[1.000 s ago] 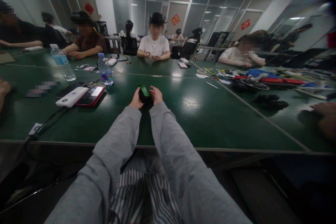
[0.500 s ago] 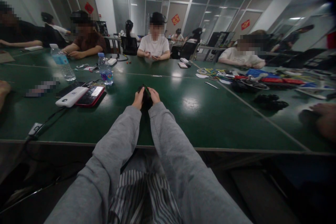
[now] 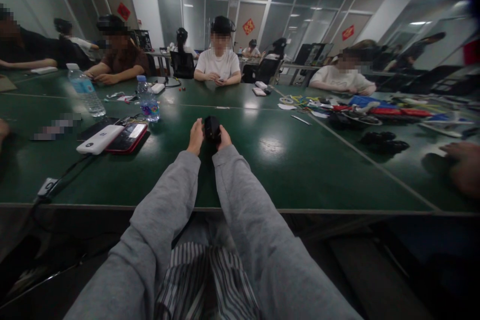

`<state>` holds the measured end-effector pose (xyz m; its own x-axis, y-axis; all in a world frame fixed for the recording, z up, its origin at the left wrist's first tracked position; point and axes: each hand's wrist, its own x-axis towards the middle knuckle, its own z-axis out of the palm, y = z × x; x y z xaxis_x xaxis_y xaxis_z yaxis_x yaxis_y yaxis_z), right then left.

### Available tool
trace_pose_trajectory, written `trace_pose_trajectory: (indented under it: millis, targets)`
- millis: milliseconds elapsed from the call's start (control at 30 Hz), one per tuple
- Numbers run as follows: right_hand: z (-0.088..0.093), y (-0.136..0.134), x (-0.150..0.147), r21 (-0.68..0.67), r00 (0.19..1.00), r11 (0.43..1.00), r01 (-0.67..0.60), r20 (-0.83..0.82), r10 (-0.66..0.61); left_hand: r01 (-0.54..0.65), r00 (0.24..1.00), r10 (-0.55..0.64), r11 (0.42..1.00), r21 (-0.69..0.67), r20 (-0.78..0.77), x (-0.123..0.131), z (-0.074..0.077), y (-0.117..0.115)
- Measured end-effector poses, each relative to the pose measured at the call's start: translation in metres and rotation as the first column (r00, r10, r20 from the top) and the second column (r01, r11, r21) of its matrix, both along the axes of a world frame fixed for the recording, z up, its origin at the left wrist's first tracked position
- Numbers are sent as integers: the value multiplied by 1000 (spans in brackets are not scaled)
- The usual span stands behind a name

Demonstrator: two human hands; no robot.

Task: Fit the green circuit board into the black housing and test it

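Straight ahead over the green table, a small black rounded object sits between my two hands. It is smooth and dark; its exact kind does not show. My right hand grips it from the right side, with most fingers hidden behind it. On the other side, my left hand has its fingers stretched upward close to the object's left edge. A thin gap shows near the left fingertips; whether the thumb touches the object I cannot tell.
Left of my hands lie a white power bank, a red-edged phone and two water bottles, the nearer one blue-capped. A cluttered heap and black items lie right. Several people sit around; a person's hand rests far right.
The black object has turned so its broad rounded face shows. My left hand has drawn slightly away from it to the left; my right hand stays on it.
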<state>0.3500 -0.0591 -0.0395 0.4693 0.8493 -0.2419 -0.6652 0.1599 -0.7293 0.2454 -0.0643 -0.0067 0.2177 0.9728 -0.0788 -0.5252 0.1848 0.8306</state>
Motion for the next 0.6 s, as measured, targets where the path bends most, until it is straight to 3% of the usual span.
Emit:
trace_pose_trajectory:
  millis: [233, 600]
  targets:
    - [16, -20, 3, 17, 957, 1000, -2, -291, 6, 110, 986, -80, 971, 214, -144, 3, -1, -3]
    - [16, -21, 3, 21, 942, 1000, -16, -336, 23, 113, 971, -43, 949, 295, -235, 6, -13, 8]
